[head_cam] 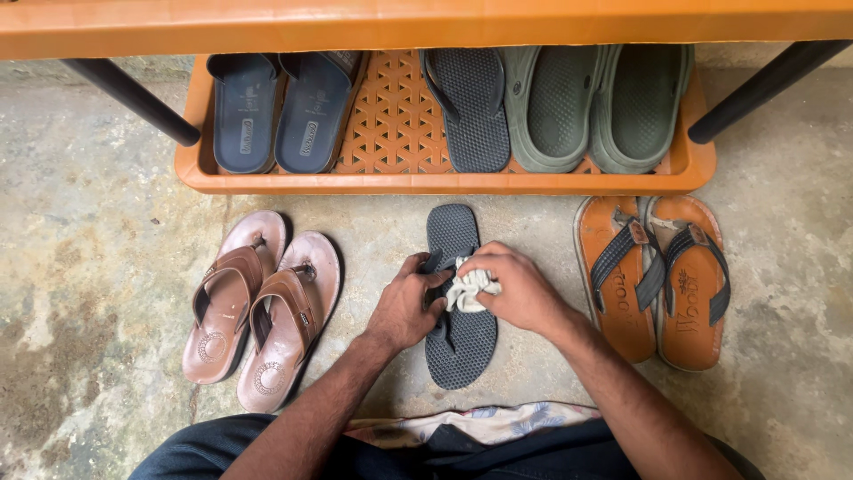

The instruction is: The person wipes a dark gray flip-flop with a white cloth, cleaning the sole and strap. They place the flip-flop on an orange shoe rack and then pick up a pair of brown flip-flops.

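At centre frame the left hand (404, 307) clamps the strap of a dark flip-flop (458, 298) lying on the concrete floor (107, 222), while the right hand (520, 289) presses a bunched whitish cloth (469, 289) onto it. Too hard a rub could likely slide the sandal or tug its strap loose. Across the upper frame, an orange rack tray (426, 182) holds blue slippers (275, 111), one matching dark flip-flop (466, 107) and green clogs (595, 107).

A dark grey flip-flop (458, 302) with a fine dotted tread lies under an off-white cloth (469, 290), flanked by brown leather sandals (258, 311) and orange sandals with grey-striped straps (653, 280), before an orange rack (400, 182) with triangular lattice holding navy slippers (275, 111) and olive-green clogs (595, 107).
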